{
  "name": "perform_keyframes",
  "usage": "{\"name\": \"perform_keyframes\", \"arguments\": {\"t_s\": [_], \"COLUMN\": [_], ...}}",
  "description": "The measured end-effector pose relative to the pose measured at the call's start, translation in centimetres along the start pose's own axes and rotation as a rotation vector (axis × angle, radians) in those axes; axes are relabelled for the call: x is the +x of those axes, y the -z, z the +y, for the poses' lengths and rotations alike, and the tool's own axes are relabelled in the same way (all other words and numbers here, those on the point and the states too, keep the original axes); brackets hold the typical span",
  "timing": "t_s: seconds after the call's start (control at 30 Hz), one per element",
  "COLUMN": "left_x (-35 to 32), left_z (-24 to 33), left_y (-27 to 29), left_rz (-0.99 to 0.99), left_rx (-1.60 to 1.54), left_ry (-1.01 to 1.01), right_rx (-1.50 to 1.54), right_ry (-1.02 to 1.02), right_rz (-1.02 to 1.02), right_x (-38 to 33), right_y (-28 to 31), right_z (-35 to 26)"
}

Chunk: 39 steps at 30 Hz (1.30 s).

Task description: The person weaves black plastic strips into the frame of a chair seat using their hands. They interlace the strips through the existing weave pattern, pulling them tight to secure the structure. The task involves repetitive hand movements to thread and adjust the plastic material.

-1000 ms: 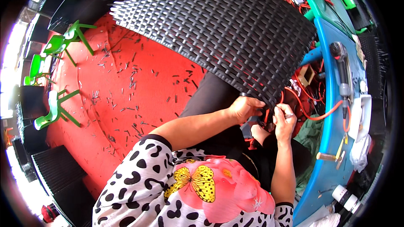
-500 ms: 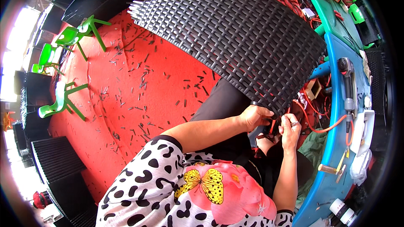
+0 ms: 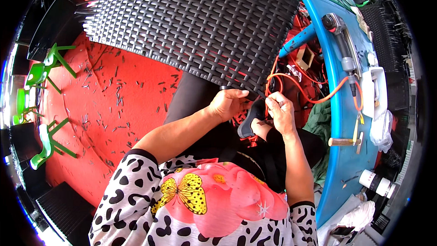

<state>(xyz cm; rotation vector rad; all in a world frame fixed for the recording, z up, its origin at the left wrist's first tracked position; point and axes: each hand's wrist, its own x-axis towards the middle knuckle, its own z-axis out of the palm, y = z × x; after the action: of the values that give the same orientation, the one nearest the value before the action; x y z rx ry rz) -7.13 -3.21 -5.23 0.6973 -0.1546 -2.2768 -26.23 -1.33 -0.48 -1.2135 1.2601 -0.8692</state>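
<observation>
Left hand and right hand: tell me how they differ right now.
The left hand grips the near edge of the black woven panel, fingers curled over it; the right hand is off the panel, pinching something small I cannot make out. The left hand sits farther left, its forearm stretched out long; the right forearm comes up steeply. Both are bare and work at the same corner.

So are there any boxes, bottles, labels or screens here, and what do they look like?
White cylinder-shaped container: lying on its side at the near end of the blue bench, dark band round it.
White boxy tub: on the blue bench, right of the orange hose.
Small open wooden box: under the bench edge.
No screens or signs visible.
</observation>
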Motion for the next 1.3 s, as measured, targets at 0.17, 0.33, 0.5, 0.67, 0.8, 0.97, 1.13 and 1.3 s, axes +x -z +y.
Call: {"name": "perform_keyframes", "arguments": {"t_s": [0.17,0.33,0.5,0.67,0.8,0.97,1.13,1.3], "left_x": [-0.4,-0.1,0.5,0.2,-0.4,-2.7,-4.9,-2.8], "left_z": [0.6,0.2,-0.1,0.0,0.2,-1.1,1.7,6.8], "left_y": [-0.2,-0.3,1.3,0.2,-0.2,-1.6,-4.8,-2.2], "left_rz": [-0.04,0.007,-0.087,-0.035,0.056,0.072,-0.424,-0.102], "left_rx": [-0.049,-0.034,-0.03,-0.008,0.011,0.78,1.872,2.139], "left_ry": [0.056,-0.022,-0.05,-0.077,0.012,-0.042,-1.369,-1.194], "right_rx": [-0.073,-0.092,-0.156,-0.171,-0.161,-0.26,-0.366,-0.598], "right_ry": [0.044,0.049,0.049,0.059,0.061,0.082,0.13,0.26], "right_rz": [0.02,0.037,0.052,0.077,0.076,0.091,0.086,0.138], "right_x": [-0.3,-1.0,-1.5,-1.3,-1.4,-1.6,-2.1,-4.6], "right_y": [0.5,0.9,1.2,1.4,0.9,1.2,0.6,2.7], "right_z": [0.7,0.8,0.2,1.0,0.7,0.3,-2.0,-3.9]}}
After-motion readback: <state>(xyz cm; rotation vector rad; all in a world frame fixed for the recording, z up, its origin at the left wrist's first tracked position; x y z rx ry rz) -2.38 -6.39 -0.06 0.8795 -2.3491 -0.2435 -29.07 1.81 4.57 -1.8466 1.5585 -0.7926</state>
